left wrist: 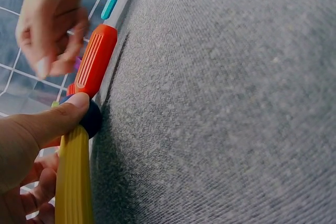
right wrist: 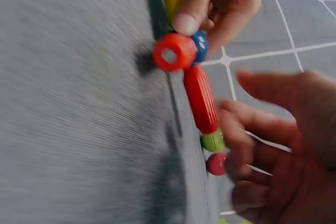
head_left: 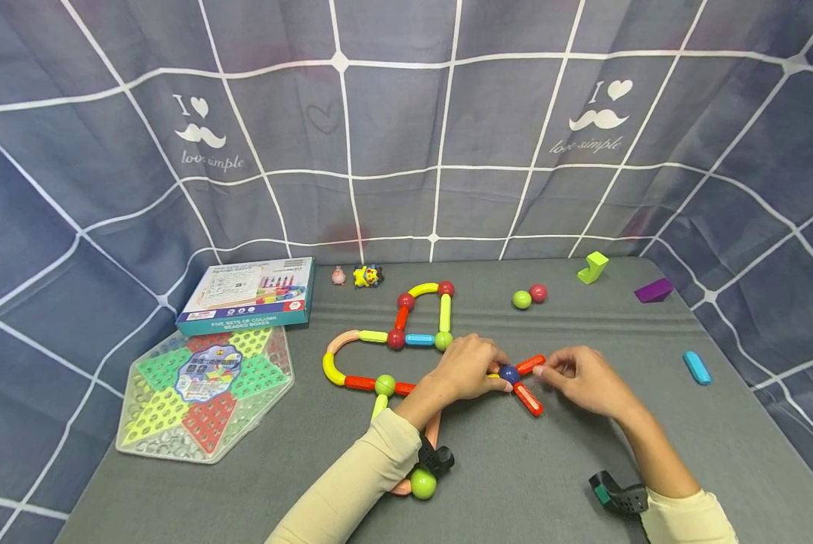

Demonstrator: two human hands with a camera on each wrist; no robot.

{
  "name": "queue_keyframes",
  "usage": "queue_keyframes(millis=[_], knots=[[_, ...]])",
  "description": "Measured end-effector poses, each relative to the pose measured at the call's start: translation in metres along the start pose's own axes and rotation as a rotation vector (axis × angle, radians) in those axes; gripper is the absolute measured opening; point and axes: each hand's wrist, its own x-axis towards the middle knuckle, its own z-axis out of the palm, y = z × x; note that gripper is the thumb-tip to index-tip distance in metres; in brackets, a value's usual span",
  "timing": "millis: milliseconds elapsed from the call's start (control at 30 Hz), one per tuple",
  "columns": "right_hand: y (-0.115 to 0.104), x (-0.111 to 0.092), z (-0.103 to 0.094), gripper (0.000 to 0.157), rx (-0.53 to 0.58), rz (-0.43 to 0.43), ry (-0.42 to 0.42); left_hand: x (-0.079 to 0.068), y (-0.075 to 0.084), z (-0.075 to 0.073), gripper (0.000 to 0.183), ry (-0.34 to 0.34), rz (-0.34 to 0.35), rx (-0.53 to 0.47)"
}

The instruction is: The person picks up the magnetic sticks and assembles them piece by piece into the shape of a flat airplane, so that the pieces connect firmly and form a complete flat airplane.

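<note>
My left hand pinches a dark blue ball, its thumb pressed on the ball's side. From the ball run two red rods, one slanting up and right, the other toward me. A yellow rod joins the ball's other side, partly covered by the left hand. My right hand holds nothing, thumb and fingers apart, fingertips right by the upper red rod's end. Behind the left hand spreads a figure of rods and balls, with a green ball and a dark red ball.
A green ball and a red ball sit farther back. Lime and purple blocks and a blue rod lie right. A box overlaps a Chinese checkers board at left; small figurines stand beside it.
</note>
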Motion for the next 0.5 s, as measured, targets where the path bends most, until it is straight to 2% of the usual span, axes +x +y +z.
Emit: queue_keyframes(millis=[100, 167, 233, 333, 500], knots=[[0.008, 0.024, -0.008, 0.014, -0.070, -0.014, 0.163, 0.000, -0.001, -0.001, 0.036, -0.007, -0.008, 0.003], [0.015, 0.043, -0.010, 0.016, -0.100, -0.028, 0.205, 0.000, -0.001, -0.001, 0.036, -0.008, -0.012, 0.008], [0.023, 0.061, -0.010, 0.026, -0.111, -0.042, 0.189, 0.000, -0.002, -0.002, 0.037, -0.005, -0.010, 0.005], [0.031, 0.080, -0.008, 0.041, -0.138, -0.059, 0.118, 0.000, -0.001, -0.002, 0.038, -0.005, -0.003, 0.001], [0.037, 0.095, -0.004, 0.054, -0.224, -0.047, 0.045, 0.000, 0.001, 0.000, 0.037, -0.004, 0.006, -0.005]])
